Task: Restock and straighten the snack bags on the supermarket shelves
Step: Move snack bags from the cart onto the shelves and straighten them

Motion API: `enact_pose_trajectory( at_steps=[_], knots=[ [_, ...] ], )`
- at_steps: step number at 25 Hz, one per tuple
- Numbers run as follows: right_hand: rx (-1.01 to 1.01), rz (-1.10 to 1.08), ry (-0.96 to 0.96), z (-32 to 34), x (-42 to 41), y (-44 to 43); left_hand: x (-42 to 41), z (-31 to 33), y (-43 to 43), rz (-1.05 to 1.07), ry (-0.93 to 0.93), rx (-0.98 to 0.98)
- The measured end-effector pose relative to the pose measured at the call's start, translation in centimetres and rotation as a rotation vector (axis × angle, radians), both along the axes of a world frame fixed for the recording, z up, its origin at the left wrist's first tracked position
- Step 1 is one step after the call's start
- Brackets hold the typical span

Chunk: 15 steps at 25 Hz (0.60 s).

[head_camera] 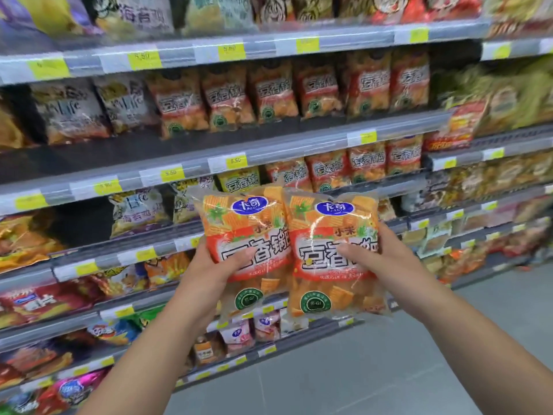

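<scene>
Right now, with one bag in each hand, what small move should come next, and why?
Probably raise both toward the shelf row of matching bags behind them: the left hand grips one orange-and-red clear plastic snack bag, the right hand grips its twin, and neither is shelved yet.

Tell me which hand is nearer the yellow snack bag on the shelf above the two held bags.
Left. The left hand grips an orange bag just below the yellow snack bag; the right hand is farther right.
</scene>
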State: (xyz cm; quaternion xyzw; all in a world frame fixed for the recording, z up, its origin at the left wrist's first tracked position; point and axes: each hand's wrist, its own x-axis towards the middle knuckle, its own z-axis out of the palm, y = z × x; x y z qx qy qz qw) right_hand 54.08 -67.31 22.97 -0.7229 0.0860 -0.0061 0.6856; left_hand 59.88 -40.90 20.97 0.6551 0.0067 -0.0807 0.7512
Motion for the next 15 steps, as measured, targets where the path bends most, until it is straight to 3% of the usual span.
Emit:
enact_pose_trajectory(
  at_steps=[8, 15],
  knots=[
    [0.073, -0.007, -0.042, 1.5, 8.2, -8.0, 7.1, 1.8, -7.3, 0.016, -0.009, -0.04],
    [0.001, 0.035, -0.105, 3.7, 16.4, -15.8, 13.5, 4.8, -13.9, 0.089, -0.085, -0.064]
  ],
)
